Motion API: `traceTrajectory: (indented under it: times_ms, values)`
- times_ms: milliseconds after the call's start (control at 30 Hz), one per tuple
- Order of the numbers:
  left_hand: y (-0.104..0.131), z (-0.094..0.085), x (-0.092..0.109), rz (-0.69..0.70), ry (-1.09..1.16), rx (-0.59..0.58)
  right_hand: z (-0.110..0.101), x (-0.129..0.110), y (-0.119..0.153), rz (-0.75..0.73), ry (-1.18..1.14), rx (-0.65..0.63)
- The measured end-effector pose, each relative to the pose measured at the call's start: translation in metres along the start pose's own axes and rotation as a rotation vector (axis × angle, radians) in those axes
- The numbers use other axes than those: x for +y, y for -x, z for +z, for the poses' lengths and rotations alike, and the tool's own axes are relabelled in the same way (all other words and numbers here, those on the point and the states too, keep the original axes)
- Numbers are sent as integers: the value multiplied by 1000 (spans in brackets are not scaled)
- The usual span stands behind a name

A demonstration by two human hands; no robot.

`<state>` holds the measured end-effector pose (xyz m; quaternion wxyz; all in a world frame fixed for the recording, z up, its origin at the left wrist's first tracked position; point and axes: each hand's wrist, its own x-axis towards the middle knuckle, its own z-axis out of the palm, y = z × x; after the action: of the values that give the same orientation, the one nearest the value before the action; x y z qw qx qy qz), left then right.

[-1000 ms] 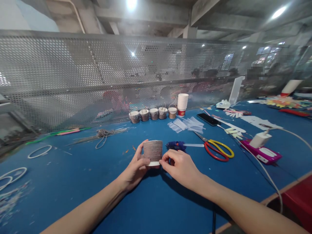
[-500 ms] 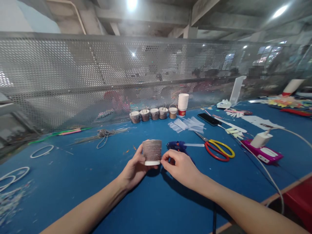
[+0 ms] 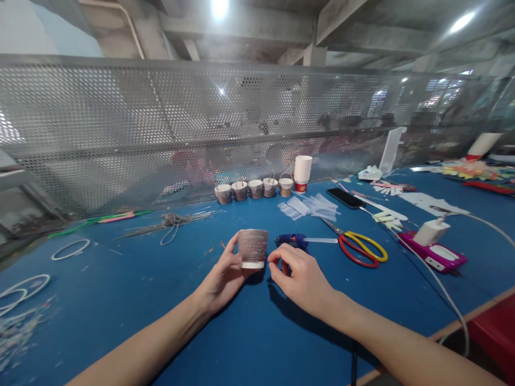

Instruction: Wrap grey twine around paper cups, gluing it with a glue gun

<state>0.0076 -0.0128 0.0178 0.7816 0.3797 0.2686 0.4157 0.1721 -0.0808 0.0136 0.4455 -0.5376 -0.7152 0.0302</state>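
From my head camera, my left hand [image 3: 226, 276] grips a small cup [image 3: 252, 247], fingers around its left side and underneath. The cup is roughly upright, held in front of me over a blue table [image 3: 161, 321]. Grayish-brown cord wraps its wall in close rows, leaving a plain white band at the bottom.

My right hand [image 3: 301, 273] is just beside the cup, on its right, not touching it. The thumb and forefinger are closed together in a pinch; whether a thin strand lies between them, I cannot tell.

Just beyond my right hand lies a dark blue glue gun [image 3: 289, 239] with a translucent stick pointing right. Farther right are scissors [image 3: 362, 249] with one red and one yellow handle, then a purple power strip [image 3: 434, 253] with a white plug [image 3: 432, 232] on it. Behind the glue gun are a loose pile of translucent strips [image 3: 308, 206] and a black phone [image 3: 345, 198].

Along a perforated metal panel [image 3: 120, 134] at the back, five small covered cups [image 3: 256, 188] stand in a row, left of a stack of paper cups [image 3: 302, 172]. To the left are a bundle of cord [image 3: 172, 220] and some white rings [image 3: 70, 250].
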Motion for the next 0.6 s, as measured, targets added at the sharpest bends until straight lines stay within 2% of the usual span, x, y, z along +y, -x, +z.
traceTrajectory:
  times_ms: [100, 233, 300, 433, 500, 600]
  values:
    - [0, -2, -2, 24, -44, 5, -8, -5, 2, -46, -72, -6]
    - [-2, -6, -3, 38, -85, 4, -38, -5, 14, -166, -104, -91]
    - [-3, -7, -3, 29, -104, -6, -55, 4, 19, -86, -19, -157]
    - [-4, -7, -1, 50, -104, 37, -76, 29, 14, 284, 263, -286]
    - [-4, -6, -1, 79, -91, 72, -74, 38, 4, 359, 291, -292]
    - [-5, -4, -3, 99, -77, 89, -56, 47, -12, 340, 107, -341]
